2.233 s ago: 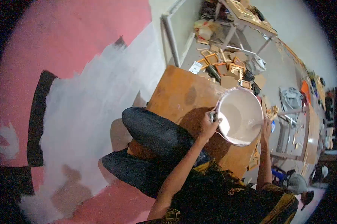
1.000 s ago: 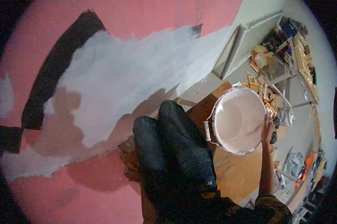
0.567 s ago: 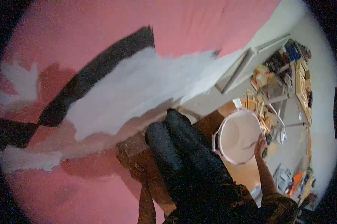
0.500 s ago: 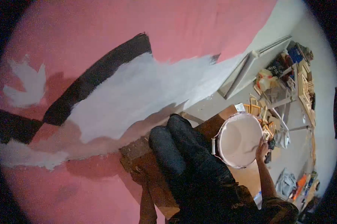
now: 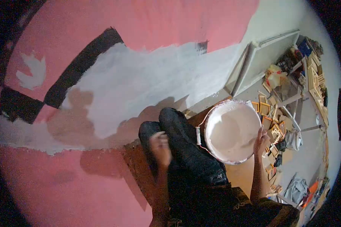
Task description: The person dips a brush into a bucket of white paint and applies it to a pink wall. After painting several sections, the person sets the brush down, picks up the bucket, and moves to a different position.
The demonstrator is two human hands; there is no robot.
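Pink paint covers most of the wall [image 5: 178,22] to the left of and beyond both hands, and a broad whitish patch [image 5: 140,87] spreads across it beyond the left hand [image 5: 161,147]. Dark trousers [image 5: 189,159] clothe the person's bent legs, which lie under the left hand and reach towards the right hand [image 5: 261,142]. Brown, flat board [image 5: 242,178] shows beneath the legs and just to the near side of the right hand. Beyond the right hand, a pale panel [image 5: 270,53] leans near the wall's edge. Between the hands, closer to the right one, sits the pale bucket [image 5: 252,123], its open mouth facing the camera and its inside coated pinkish white. Past the right hand, a heap of small wooden frames [image 5: 274,130] litters the floor, with grey cloth [image 5: 296,190] to its near side. As for the hands, the right grips the bucket's rim on its right side, while the left is blurred over the trousers; I cannot tell whether its fingers are spread or curled, or whether it touches the cloth below. Smallest is the white handle grip [image 5: 198,135], on the bucket's side facing the left hand.
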